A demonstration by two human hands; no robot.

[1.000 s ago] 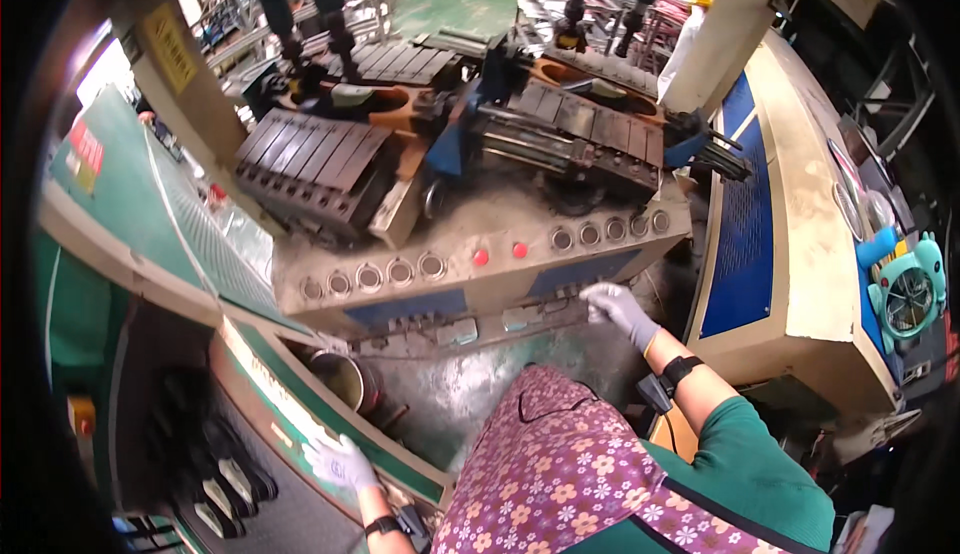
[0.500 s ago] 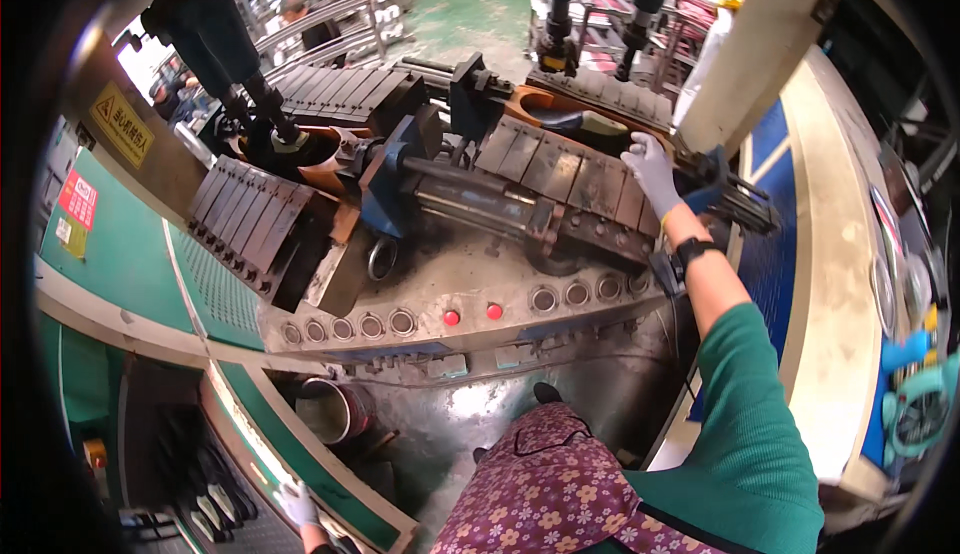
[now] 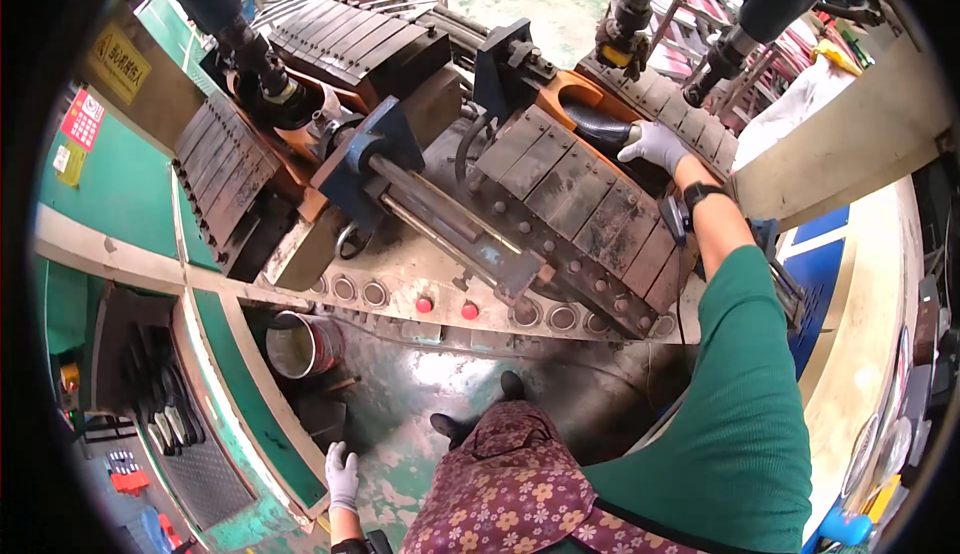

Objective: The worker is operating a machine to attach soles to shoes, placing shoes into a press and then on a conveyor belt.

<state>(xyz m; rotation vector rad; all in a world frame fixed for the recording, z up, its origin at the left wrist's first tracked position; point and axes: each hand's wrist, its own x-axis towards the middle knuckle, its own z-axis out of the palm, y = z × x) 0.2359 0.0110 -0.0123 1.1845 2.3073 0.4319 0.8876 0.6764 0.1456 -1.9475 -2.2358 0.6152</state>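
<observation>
My right hand [image 3: 658,146], in a pale glove, is closed on the near right end of a dark, shoe-shaped piece [image 3: 597,126]. That piece lies in an orange mould [image 3: 562,90] between dark metal plates on the machine; my fingers hide its end. Low at the left, my gloved left hand [image 3: 342,474] hangs above the floor, fingers loosely apart, holding nothing. A second orange mould [image 3: 340,100] stands on the machine's left side, beneath a dark vertical press rod [image 3: 275,84].
Two red buttons [image 3: 424,305] sit on the machine's front ledge. Two more press rods [image 3: 625,29] hang near my right hand. A bucket [image 3: 305,344] stands on the floor. Several black pieces with pale ends [image 3: 165,424] lie on a shelf [image 3: 205,474] at lower left.
The view has shifted. My right hand has moved onto the dark piece's end and closed there. My left hand has come away from the shelf edge toward my body.
</observation>
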